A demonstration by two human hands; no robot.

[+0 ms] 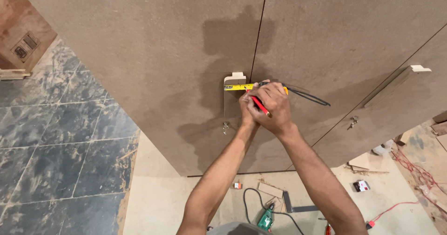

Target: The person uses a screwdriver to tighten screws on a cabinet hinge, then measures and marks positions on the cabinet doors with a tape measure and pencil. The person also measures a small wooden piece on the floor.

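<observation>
Tape measure [238, 87] stretched flat across the wooden handle [234, 94] by the door seam, pinned under clenched left hand [247, 110]. Red pencil [259, 106] gripped in right hand [274, 108], tip just below the tape. No mark visible on the brown cabinet door [153, 62] yet; measuring under way. Green drill [266, 218] on the near floor.

Tall brown fibreboard cabinet doors [153, 53] fill most of the view, split by thin dark seams, with small keys [225, 127] hanging from their locks. To the left lies a dark blue-grey tiled floor [51, 146] — dusty, streaked pale. Below, a lighter floor [158, 202] carries offcuts, a green power tool [266, 219] and red cable [409, 170].
</observation>
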